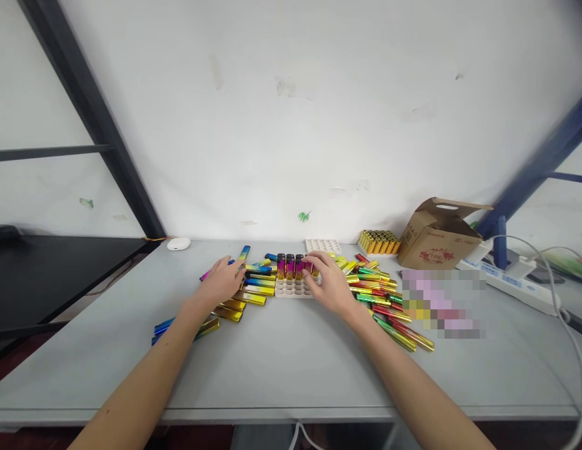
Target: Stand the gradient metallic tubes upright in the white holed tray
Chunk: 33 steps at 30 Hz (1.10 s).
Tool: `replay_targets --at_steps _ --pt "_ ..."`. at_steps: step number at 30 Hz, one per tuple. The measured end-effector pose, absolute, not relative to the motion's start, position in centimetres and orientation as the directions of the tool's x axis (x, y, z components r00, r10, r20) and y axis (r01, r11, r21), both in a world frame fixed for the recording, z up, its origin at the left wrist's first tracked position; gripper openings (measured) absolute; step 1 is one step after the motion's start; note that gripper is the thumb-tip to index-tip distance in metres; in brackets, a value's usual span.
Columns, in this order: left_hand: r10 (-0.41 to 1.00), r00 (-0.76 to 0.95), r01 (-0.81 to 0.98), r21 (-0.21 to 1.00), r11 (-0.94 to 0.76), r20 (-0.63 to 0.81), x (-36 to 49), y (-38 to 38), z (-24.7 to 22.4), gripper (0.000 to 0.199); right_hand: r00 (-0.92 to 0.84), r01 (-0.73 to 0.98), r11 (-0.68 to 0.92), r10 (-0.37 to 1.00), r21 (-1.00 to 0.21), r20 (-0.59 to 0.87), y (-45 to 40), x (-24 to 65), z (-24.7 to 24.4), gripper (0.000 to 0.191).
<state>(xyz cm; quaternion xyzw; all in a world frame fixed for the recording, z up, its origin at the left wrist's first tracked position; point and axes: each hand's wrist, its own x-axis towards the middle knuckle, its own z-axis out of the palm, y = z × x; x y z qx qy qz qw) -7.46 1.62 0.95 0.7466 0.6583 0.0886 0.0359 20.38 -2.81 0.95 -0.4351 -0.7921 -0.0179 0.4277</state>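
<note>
Beside a loose pile of blue-and-yellow lighters [257,282], my left hand [221,282] has its fingers curled on a blue-and-gold lighter [244,252] that sticks out past them. My right hand [331,281] is at a white tray with holes [291,289]. Its thumb and fingertips close round a purple lighter [308,267] at the right end of a group of several upright purple lighters [289,267] with dark tops. These stand in the tray's back rows, and the front rows show bare holes. My right hand covers the tray's right part.
Red, green and gold lighters [389,306] lie loose right of my right hand. Behind are a second white tray [322,245], a tray packed with yellow lighters [379,242] and an open cardboard box [441,240]. A power strip [511,284] with cables lies far right; a white case [179,244] sits back left.
</note>
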Motion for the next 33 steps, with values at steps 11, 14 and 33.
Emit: replay_targets --at_steps 11,14,33 --pt "0.99 -0.132 0.985 0.116 0.126 0.054 -10.7 2.4 1.7 0.048 -0.271 0.694 0.636 0.664 -0.337 0.697 -3.1 20.2 1.3 0.023" --pt "0.98 -0.189 0.974 0.142 0.179 0.063 -11.0 2.7 1.8 0.047 -0.272 0.686 0.647 0.652 -0.333 0.707 -3.1 20.3 1.3 0.024" --pt "0.957 0.069 0.115 0.951 -0.287 0.281 -3.5 -0.8 3.6 0.04 -0.321 0.596 0.662 0.715 -0.454 0.621 -4.2 19.6 2.1 0.027"
